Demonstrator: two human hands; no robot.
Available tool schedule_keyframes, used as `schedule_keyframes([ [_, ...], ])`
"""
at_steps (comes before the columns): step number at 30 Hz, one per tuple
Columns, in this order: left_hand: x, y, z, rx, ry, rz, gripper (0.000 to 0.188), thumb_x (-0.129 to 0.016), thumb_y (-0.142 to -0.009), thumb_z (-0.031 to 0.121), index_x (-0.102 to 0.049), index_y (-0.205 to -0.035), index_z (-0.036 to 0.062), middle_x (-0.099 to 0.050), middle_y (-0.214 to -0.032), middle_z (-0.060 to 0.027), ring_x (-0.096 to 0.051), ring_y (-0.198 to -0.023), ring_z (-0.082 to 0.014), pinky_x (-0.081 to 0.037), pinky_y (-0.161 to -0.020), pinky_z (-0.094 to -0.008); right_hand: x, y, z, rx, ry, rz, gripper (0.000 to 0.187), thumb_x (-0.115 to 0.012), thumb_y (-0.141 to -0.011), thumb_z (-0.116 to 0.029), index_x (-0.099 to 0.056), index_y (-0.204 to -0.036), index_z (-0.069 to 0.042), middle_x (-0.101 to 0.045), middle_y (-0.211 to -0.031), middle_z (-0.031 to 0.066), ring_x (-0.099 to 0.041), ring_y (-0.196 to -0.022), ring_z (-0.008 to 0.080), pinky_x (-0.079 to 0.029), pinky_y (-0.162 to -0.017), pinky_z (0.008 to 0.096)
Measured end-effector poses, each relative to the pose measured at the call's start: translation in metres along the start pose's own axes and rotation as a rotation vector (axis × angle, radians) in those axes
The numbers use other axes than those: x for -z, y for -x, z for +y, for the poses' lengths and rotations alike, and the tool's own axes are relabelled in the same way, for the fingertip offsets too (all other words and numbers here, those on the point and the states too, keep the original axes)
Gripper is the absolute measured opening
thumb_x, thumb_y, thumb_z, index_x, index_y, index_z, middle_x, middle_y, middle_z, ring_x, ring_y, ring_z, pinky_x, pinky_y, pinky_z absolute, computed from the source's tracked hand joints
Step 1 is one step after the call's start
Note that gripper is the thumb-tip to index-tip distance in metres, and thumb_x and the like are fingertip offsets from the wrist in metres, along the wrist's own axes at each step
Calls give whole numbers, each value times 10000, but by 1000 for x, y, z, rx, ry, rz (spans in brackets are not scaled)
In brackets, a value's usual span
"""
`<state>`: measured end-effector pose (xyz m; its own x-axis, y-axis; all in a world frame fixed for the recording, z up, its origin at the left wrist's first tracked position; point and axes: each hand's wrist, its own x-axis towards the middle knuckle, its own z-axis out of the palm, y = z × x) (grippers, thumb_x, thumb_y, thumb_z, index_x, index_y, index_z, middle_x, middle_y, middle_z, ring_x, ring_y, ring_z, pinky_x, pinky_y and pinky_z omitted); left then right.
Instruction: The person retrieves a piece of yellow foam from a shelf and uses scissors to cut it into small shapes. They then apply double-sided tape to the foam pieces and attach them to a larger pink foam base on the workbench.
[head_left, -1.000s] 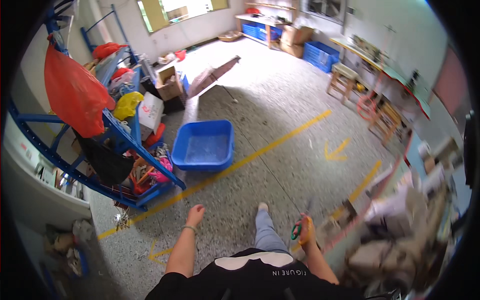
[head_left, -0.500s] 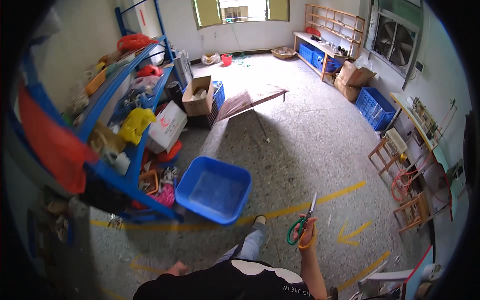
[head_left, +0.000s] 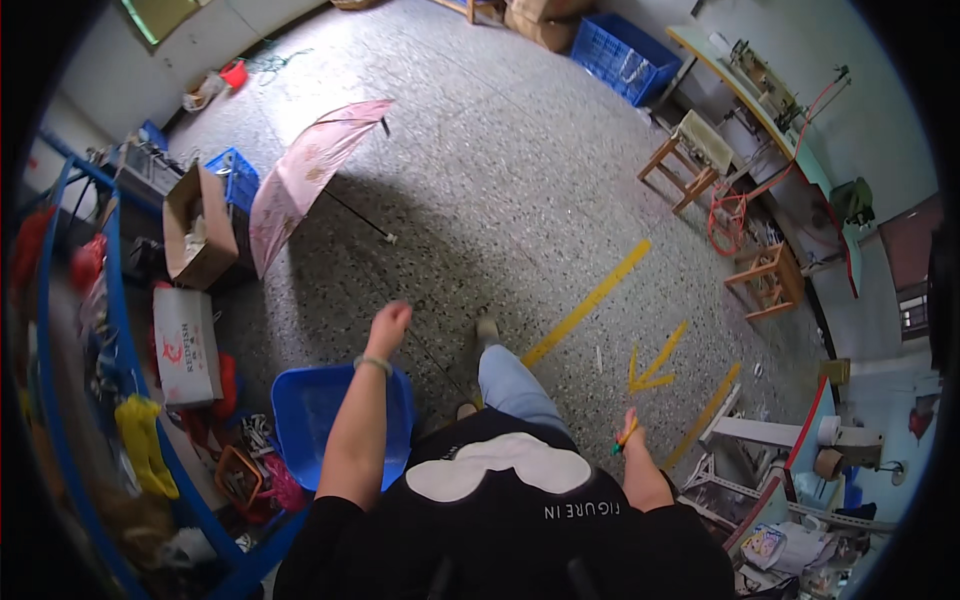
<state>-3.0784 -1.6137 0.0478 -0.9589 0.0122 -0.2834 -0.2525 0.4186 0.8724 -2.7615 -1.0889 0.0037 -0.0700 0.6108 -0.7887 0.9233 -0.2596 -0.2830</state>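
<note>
Head cam view, using the blue tub point(head_left: 292, 415) as our landmark: our scissors point(head_left: 617, 449), the pair with the green and orange handles, are well off to the right of the tub, over in our right hand point(head_left: 637, 440) and well apart from our left hand point(head_left: 391, 324). Right fingers look wrapped around those handles, but we can't really make out the blades from here. Our left hand is just past the tub's far right corner, fingers curled into a loose fist, with the forearm crossing in front of the tub's right side. Beyond the tub there's a spread pink umbrella point(head_left: 300, 180) on the floor, and a white box point(head_left: 187, 345) sits to the tub's left.
</note>
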Motion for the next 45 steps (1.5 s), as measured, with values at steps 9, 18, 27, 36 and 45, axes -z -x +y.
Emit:
schedule_keyframes([
  [9,13,-218,114,111,-145,-243,405,-644,-856,285,-582,-1160,24,-664,-993,-145,-640,-915,-216,-500,-803,-317,-130,-30,-222,-171,-64,-118,991,-393,-709,-835,-339,-1376,-105,-596,-1006,244,-612,-716,420,-489,-630,515],
  [18,46,-406,186,258,-132,-244,429,-650,-849,277,-569,-1182,21,-656,-1022,-169,-645,-927,-237,-506,-807,-328,-290,-8,-747,681,126,-438,604,-582,-806,-603,-543,-1058,-56,-578,-749,81,-536,-454,145,-446,-419,277],
  [27,94,-739,402,-50,323,28,260,-621,-881,162,-620,-1065,-22,-660,-914,-99,-594,-805,-107,-487,-724,-250,-358,-62,-943,540,674,-446,683,-598,-697,-726,-600,-755,-45,-563,-558,79,-547,-419,176,-444,-398,320],
  [36,243,-936,687,-1592,551,58,156,-735,-764,107,-685,-911,127,-634,-894,-43,-493,-668,-146,-336,-529,-249,-465,-205,-1168,416,915,-474,693,-656,-698,-664,-608,-919,-8,-576,-631,114,-553,-460,223,-457,-399,351],
  [45,373,-1072,703,-1461,348,589,87,-718,-770,97,-700,-812,171,-651,-883,-30,-541,-663,-130,-332,-539,-236,-721,-77,-1640,718,899,-358,660,-683,-711,-613,-571,-965,-14,-570,-671,128,-539,-464,231,-459,-388,358],
])
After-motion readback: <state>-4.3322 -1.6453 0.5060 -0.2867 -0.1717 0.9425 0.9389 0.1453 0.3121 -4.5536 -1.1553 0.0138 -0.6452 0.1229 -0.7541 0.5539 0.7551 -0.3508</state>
